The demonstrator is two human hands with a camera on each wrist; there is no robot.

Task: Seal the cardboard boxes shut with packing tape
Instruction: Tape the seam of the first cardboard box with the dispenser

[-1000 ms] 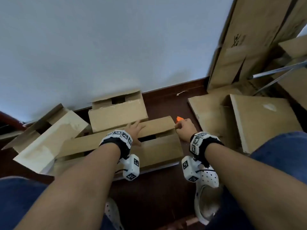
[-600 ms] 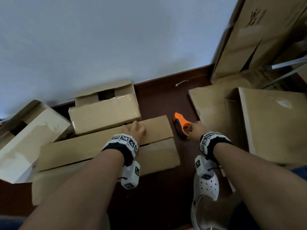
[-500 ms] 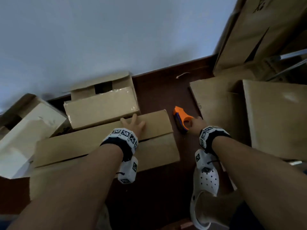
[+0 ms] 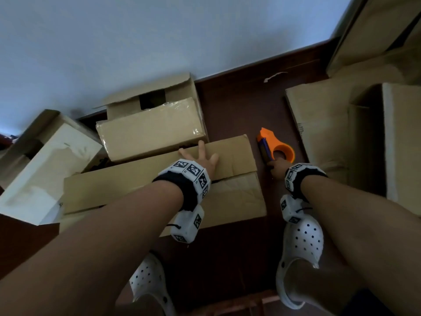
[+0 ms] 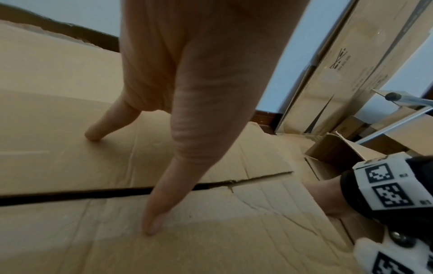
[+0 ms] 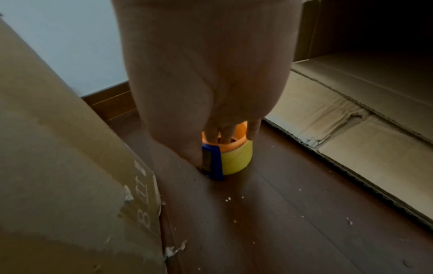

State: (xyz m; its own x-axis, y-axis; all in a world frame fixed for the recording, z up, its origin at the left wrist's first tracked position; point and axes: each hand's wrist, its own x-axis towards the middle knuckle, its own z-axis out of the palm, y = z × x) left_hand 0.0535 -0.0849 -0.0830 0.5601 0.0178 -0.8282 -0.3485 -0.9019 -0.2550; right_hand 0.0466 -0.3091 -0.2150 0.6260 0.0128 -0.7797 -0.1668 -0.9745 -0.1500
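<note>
The left hand (image 4: pixel 200 159) lies flat, fingers spread and straight, on the far flap of the box (image 4: pixel 145 192) at the center of the head view. In the left wrist view the thumb (image 5: pixel 161 207) crosses the dark seam (image 5: pixel 70 194) between the 2 flaps and presses on the near flap, while another finger (image 5: pixel 105 122) touches the far flap. The seam gapes open, with no tape seen on it. The left forearm reaches in from the lower left of the frame.

The right hand (image 4: pixel 276 166) is at center right of the head view, just beside the box's right end, on the tape dispenser (image 4: pixel 274 145), which stands on the dark floor (image 4: pixel 227 247). In the right wrist view its fingers (image 6: pixel 225 131) dip into the orange ring (image 6: pixel 236 140) and the thumb lies against the blue part (image 6: pixel 214 163), so it grips the dispenser. The yellowish tape roll (image 6: pixel 239 159) sits below the ring, touching the floor. The right forearm comes in from the lower right.

A second box (image 4: pixel 152 126) lies behind the first against the wall, a third (image 4: pixel 43 165) at the left edge. Flattened cardboard (image 4: pixel 323 124) lies at the right. White clogs (image 4: pixel 303 242) show at the bottom.
</note>
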